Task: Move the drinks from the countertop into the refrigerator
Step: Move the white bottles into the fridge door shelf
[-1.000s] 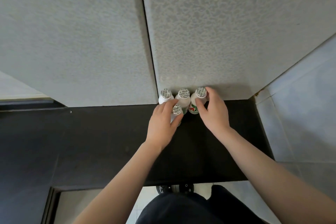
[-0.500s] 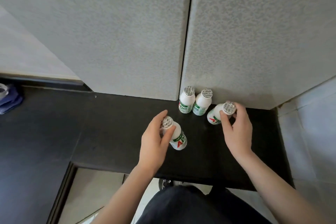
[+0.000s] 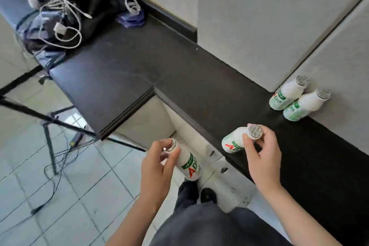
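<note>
Two bottles [image 3: 286, 96] stand touching at the back edge of the counter [image 3: 139, 70]. The left hand [image 3: 157, 171] holds a third bottle [image 3: 188, 165] beyond the front edge, the right hand [image 3: 263, 158] a fourth bottle [image 3: 234, 142] above it.

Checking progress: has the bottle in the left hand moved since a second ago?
Yes. The bottle held by the left hand was next to the two standing bottles; it now hangs beyond the countertop edge, over the floor tiles.

Black countertop [image 3: 123, 70] with two white bottles [image 3: 286, 96]

Left hand [image 3: 157, 168] carried left bottle [image 3: 187, 163] off countertop [image 3: 123, 70], over floor [image 3: 79, 195]; right hand [image 3: 261, 158] lifted right bottle [image 3: 237, 140].
</note>
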